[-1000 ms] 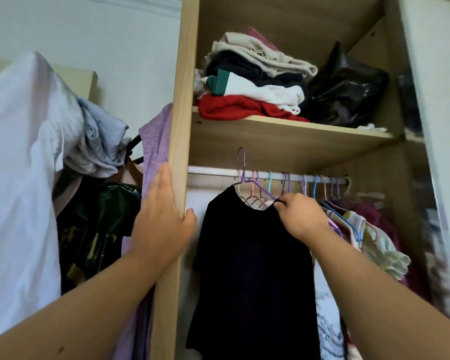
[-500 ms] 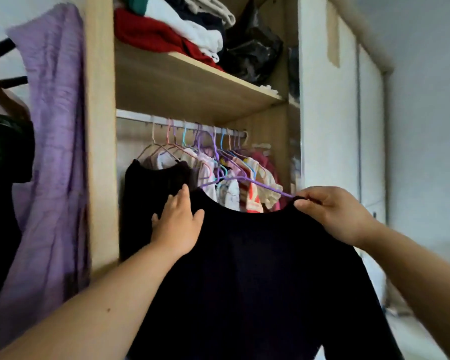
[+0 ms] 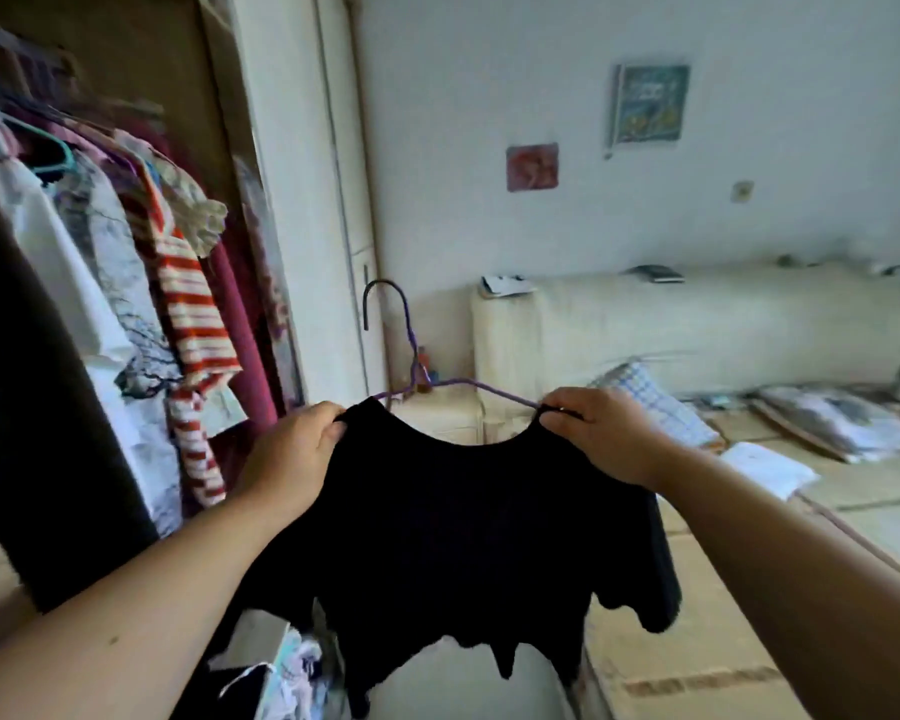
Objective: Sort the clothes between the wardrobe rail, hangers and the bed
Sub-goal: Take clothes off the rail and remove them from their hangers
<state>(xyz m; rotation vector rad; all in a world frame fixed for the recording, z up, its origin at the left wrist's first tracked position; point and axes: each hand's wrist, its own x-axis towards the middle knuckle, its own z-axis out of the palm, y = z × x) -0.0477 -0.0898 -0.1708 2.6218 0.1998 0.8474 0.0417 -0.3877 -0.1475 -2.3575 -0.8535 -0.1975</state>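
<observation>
Two grips — left hand [image 3: 287,454], right hand [image 3: 604,433] pinch black top [image 3: 453,527], hiding hanger [image 3: 410,332] shoulders.

The black top [image 3: 463,522] has been taken out of the wardrobe [image 3: 141,49] on its purple hanger [image 3: 411,350], whose hook is now free in the air. The top is now held spread out towards the bed [image 3: 749,537]. The left hand [image 3: 292,459], laid on the wardrobe's side a second ago and then flat on the cloth, is now closed on the top's left shoulder.
</observation>
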